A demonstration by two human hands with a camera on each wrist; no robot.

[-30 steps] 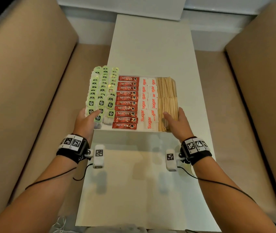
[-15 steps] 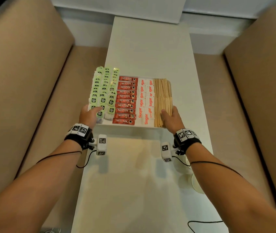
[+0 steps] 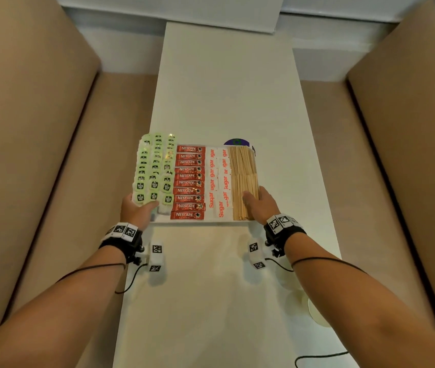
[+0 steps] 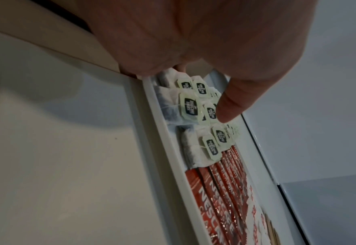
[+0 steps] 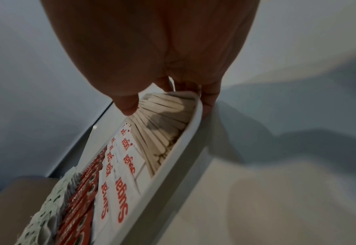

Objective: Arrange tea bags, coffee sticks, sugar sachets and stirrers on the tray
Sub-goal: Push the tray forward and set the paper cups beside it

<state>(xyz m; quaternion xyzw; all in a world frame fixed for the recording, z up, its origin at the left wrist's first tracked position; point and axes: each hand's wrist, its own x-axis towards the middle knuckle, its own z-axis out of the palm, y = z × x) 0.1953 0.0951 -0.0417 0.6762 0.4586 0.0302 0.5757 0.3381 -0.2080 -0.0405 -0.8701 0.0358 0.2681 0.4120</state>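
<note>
nearest to us, our left hand (image 3: 137,210) grips the near left corner of the tray (image 3: 200,221), thumb laid over the tea bags (image 3: 154,166) and fingers hidden beneath the rim. our right hand (image 3: 262,203) grips the near right corner the same way: in the right wrist view the thumb presses on the stirrers (image 3: 243,179) while the fingers curl under the white rim. so both hands are closed on the tray, one at each near corner.

the tray sits over the long white bench (image 3: 224,96), about midway along it; we cannot tell whether it rests on the surface or is held just above it. from left to right it carries the green-tagged tea bags in rows, the red coffee sticks (image 3: 189,181) stacked in a column, the white sugar sachets (image 3: 219,181), then the wooden stirrers in two bundles along the right edge.

we judge the tray itself stiff and light, but its load is all loose: thin paper sachets, glossy sticks that will slide over one another, soft tea bags with dangling tags, and smooth stirrers that roll. the rim is low, so any tilt could spill the rows. taking it at two opposite corners and keeping it level, thumbs pinning the outer columns, looks the sound hold.

beyond the tray, a dark round object (image 3: 236,142) peeks out behind its far edge; we cannot make out what it is.
</note>
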